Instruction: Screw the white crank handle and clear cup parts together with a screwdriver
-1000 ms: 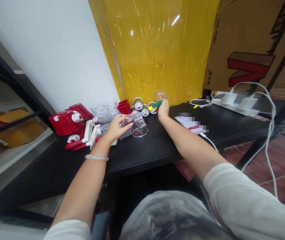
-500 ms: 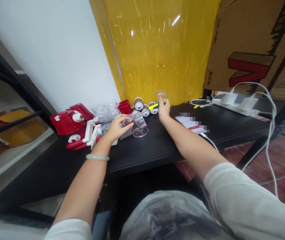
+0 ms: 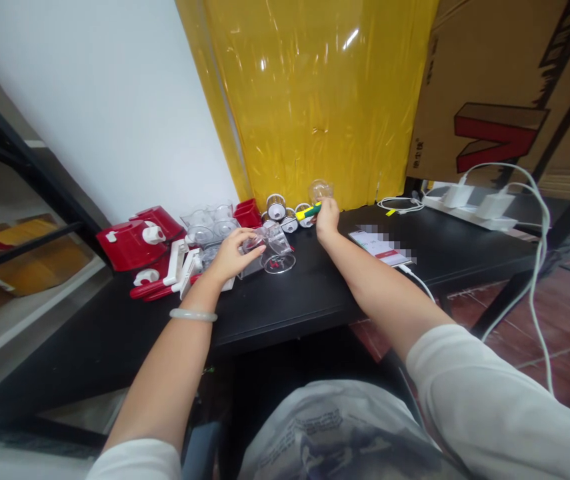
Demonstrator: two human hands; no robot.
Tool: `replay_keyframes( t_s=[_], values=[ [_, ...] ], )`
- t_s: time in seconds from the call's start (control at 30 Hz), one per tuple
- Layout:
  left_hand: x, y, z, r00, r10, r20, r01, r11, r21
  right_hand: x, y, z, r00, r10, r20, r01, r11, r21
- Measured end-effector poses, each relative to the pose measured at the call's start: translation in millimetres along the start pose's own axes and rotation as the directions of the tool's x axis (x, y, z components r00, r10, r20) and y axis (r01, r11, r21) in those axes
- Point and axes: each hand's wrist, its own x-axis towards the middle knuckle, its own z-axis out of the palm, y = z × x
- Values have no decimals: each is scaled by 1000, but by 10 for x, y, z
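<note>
My left hand (image 3: 233, 255) is curled around a clear plastic part (image 3: 275, 239), its thumb and fingers on either side of it. Just in front of that part lies a clear round dish (image 3: 279, 265) with small red pieces in it. My right hand (image 3: 327, 220) is closed on a yellow and green handle, which looks like a screwdriver (image 3: 309, 212). Beyond its knuckles stands a clear round piece (image 3: 320, 189) against the yellow sheet; whether the fingers touch it is unclear. White-ended clear cylinders (image 3: 275, 209) sit between my hands.
Red housings (image 3: 127, 245) with white knobs and clear cups (image 3: 207, 223) crowd the left of the black table (image 3: 285, 310). A phone (image 3: 379, 247) on a cable lies to the right, near a power strip (image 3: 472, 217). Yellow plastic sheeting (image 3: 325, 100) and a carton (image 3: 489, 80) stand behind.
Almost nothing differs. The whole view has shifted very slightly; both hands keep their places and their hold.
</note>
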Motion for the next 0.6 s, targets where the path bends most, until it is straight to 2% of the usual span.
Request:
replay_keyframes(
  t_s=[0.23, 0.33, 0.6],
  values=[
    [-2, 8, -10, 1000, 5, -2, -5, 1000, -5, 19, 42, -22, 995, -101, 4, 101, 992, -80],
    [-5, 14, -14, 1000, 6, -4, -6, 1000, 0, 14, 47, -28, 994, -109, 20, 111, 990, -82],
    [6, -6, 4, 1000, 14, 0, -14, 1000, 6, -70, -50, -20, 998, 57, 11, -57, 998, 6]
  ],
)
